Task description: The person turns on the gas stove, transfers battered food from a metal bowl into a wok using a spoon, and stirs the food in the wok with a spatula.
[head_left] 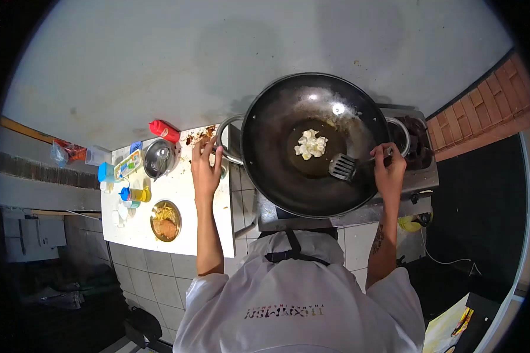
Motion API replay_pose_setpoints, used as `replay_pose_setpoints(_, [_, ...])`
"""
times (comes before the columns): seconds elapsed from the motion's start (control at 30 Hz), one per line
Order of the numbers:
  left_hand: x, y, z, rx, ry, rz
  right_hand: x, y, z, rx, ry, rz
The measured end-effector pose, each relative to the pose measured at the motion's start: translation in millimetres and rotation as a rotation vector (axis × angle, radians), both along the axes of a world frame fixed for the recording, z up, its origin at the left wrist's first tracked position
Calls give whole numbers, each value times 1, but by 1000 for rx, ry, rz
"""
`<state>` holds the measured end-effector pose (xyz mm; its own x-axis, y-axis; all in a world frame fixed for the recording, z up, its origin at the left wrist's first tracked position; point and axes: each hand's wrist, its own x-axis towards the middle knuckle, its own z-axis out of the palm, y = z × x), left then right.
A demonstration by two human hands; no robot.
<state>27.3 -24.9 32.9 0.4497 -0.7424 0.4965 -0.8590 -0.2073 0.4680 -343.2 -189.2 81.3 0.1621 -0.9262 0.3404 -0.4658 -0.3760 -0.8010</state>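
A big dark wok (pixel 265 182) with two loop handles stands on the stove. In its middle lies a small heap of pale, whitish food pieces (pixel 311 145) in a little oil. My right hand (pixel 389 170) is closed around the handle of a slotted spatula (pixel 342 167), whose blade rests inside the wok to the right of the food. My left hand (pixel 206 167) is beside the wok's left loop handle (pixel 225 138), fingers stretched and apart. Its thumb is close to that handle; whether it touches is unclear.
A white table (pixel 218 235) at left carries a metal bowl (pixel 159 157), a plate of food (pixel 166 221), a red bottle (pixel 164 130) and a yellow bottle with a blue cap (pixel 136 194). Stove burners (pixel 415 144) sit right of the wok, near a brick ledge (pixel 489 109).
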Motion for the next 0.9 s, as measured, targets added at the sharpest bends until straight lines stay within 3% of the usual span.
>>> replay_pose_setpoints(0.27, [4,-17,-19,164,83,40,10,-3,-14,-94,65,-104])
replay_pose_setpoints(0.33, [3,-22,-21,171,74,26,20,6,6,115,-31,-5])
replay_pose_setpoints(0.37, [3,-23,-24,156,67,24,20,4,3,-113,-108,19])
replay_pose_setpoints(0.53, [5,-24,-30,77,52,-10,-2,3,11,34,-59,-83])
replay_pose_setpoints(0.6, [4,-24,-29,77,70,-22,2,1,0,-127,62,-18])
replay_pose_setpoints(0.77, [4,-24,-27,85,94,-36,2,6,9,141,-152,-10])
replay_pose_setpoints(0.9, [6,-24,-29,62,142,-39,-2,-1,-1,-32,-8,-44])
